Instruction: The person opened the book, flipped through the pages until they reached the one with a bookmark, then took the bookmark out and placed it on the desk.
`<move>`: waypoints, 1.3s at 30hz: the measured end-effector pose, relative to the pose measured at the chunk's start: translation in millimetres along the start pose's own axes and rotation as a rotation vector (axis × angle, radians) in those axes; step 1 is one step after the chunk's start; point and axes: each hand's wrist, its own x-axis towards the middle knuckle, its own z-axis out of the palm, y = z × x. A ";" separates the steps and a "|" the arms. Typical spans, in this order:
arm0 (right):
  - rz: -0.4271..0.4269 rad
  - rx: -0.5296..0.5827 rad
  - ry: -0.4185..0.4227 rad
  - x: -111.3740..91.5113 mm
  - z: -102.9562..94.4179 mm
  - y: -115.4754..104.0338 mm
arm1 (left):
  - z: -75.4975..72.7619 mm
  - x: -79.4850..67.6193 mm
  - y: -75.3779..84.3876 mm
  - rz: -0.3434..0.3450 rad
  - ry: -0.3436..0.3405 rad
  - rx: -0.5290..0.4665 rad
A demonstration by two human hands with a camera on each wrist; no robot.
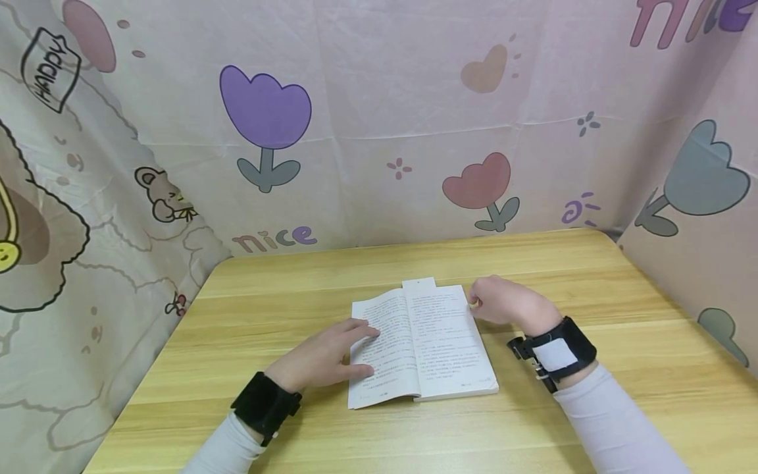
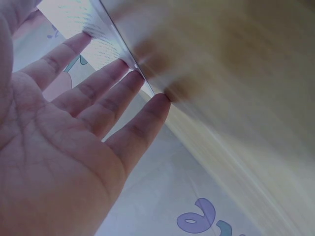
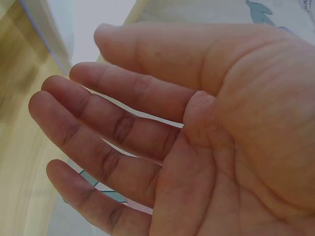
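Observation:
An open book with printed text lies on the wooden table. From its top edge sticks out a white card with a small dot, perhaps a bookmark. My left hand rests on the left page, fingers spread and nearly straight. In the left wrist view, its fingertips meet the page's edge. Beside the upper right corner of the book is my right hand, its fingers gently bent. The right wrist view shows nothing between thumb and fingers; whether they touch the page edge I cannot tell.
The light wooden table reaches back to a patterned cloth with tulips, hearts and words. Similar cloth hangs along the left and right sides. Each wrist wears a black strap over a pale sleeve.

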 end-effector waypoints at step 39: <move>-0.022 0.037 -0.033 -3.7 -7.2 0.4 | -2.1 -1.4 3.0 0.010 0.004 0.021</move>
